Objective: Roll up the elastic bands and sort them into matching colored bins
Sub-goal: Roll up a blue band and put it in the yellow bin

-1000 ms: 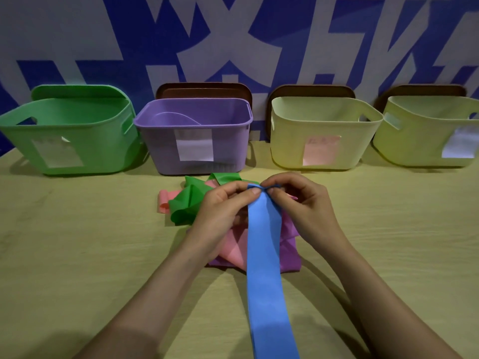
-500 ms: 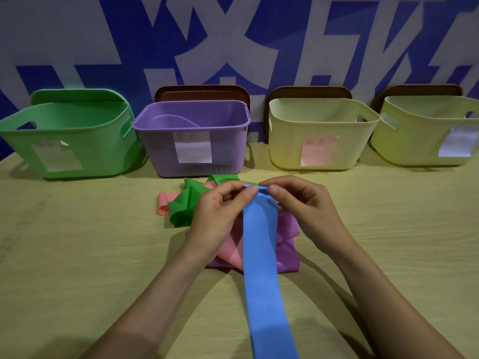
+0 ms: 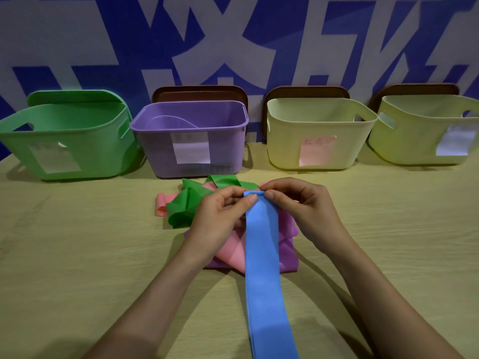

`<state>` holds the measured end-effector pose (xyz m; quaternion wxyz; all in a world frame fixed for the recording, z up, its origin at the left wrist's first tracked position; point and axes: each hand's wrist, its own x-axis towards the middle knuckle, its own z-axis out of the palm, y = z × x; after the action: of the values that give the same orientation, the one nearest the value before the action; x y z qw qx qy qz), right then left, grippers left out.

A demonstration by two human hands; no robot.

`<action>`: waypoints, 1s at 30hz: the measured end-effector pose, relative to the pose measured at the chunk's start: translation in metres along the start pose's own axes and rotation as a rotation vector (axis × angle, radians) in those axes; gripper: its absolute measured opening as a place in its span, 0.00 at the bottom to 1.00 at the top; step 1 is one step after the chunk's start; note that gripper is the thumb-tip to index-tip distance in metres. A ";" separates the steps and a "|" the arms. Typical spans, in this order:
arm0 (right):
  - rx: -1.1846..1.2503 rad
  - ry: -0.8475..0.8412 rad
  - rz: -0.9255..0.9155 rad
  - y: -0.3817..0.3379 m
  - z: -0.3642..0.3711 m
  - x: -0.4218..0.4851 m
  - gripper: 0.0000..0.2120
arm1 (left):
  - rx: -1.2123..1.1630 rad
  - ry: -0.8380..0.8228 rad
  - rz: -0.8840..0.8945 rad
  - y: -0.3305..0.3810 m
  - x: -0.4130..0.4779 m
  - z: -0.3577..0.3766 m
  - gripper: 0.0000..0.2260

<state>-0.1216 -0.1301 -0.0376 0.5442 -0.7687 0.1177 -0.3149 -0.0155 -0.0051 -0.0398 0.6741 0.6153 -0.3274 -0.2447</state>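
A long blue elastic band (image 3: 263, 255) runs from the table's near edge up to my hands. My left hand (image 3: 220, 213) and my right hand (image 3: 303, 203) both pinch its far end, where a small fold or roll has formed. Under the band lies a heap of other bands: a green one (image 3: 186, 206), a pink one (image 3: 230, 252) and a purple one (image 3: 289, 244). Along the back stand a green bin (image 3: 67, 141), a purple bin (image 3: 191, 141) and two pale yellow bins (image 3: 316, 136) (image 3: 425, 133), each with a paper label.
Brown lids (image 3: 199, 93) lean against the blue-and-white wall behind the bins. A curled pink end (image 3: 162, 207) pokes out left of the heap. The wooden table (image 3: 77, 255) stretches wide on both sides of my arms.
My fingers have turned the far end of the blue band over slightly into a small fold. Both hands stay in the same place above the heap.
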 end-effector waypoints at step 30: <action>0.039 0.074 -0.039 -0.001 0.009 -0.007 0.11 | -0.063 -0.025 -0.077 0.001 -0.002 0.001 0.03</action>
<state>-0.1216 -0.1196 -0.0407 0.5481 -0.7479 0.1165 -0.3559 -0.0176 -0.0035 -0.0391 0.6791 0.6026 -0.3041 -0.2884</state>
